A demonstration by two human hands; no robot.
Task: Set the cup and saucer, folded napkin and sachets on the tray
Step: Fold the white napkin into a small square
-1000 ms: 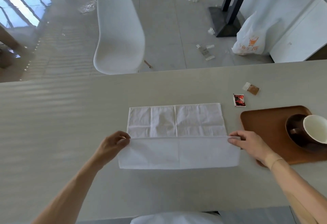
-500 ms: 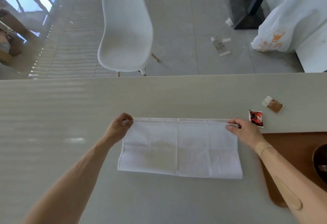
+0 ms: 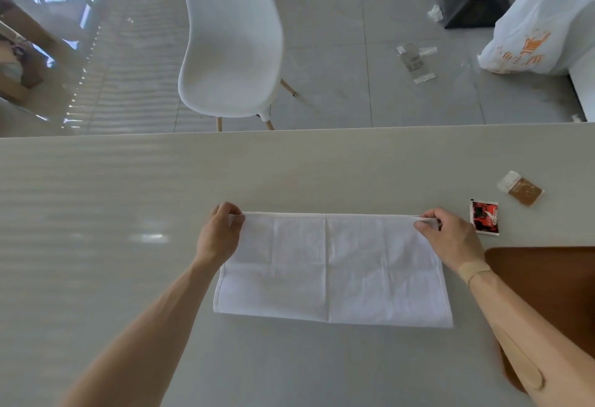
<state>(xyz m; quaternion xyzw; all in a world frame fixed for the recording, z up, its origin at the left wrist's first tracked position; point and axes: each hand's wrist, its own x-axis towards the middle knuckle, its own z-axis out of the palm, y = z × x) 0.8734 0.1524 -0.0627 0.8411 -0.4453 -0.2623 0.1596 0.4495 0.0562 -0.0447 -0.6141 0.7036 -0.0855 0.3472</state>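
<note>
Left hand [image 3: 219,236] and right hand [image 3: 446,236] each pinch a far corner of the napkin [image 3: 333,273], grip closed on cloth. Advice: align edges squarely, press the crease flat on the worktop [image 3: 128,213]. Sachets [image 3: 484,216] lie at 2 o'clock.

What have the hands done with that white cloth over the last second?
Both hands, left hand and right hand, carried the napkin's near edge over to its far edge, folding it in half. They still pinch the corners. The two sachets stayed put beside the tray.

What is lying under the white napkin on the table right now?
Only the pale table shows around the napkin. The napkin lies flat and folded, with its far corners pinched by the left hand and right hand. Whatever is beneath the cloth is covered.
</note>
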